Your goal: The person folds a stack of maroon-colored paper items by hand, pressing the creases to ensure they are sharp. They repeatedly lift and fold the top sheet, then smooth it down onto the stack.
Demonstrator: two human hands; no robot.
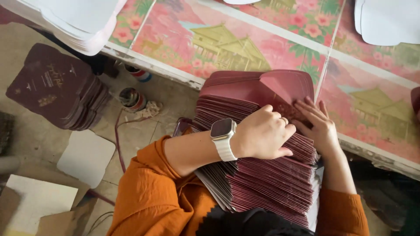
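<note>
Left hand (262, 133) is lying curled, knuckles up, on the fanned maroon card stack (262, 183) at frame centre. Right hand (317, 124) is pressing flat, fingers spread, on the stack's upper cards just right of it.

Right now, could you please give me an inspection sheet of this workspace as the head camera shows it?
Surface: table covered with a pink flowered cloth showing yellow houses.
Job's things: fanned stack of maroon cards, sloping from the table edge toward the person.
Clutter: second maroon card pile on the floor; white sheets; white stacks on the table; two small tins; a rag.
Hands: left hand, curled, with a white wristwatch, presses on the stack; right hand lies flat on the top cards.
Cables: thin reddish cord on the floor.
Surroundings: concrete floor; orange sleeves.
</note>
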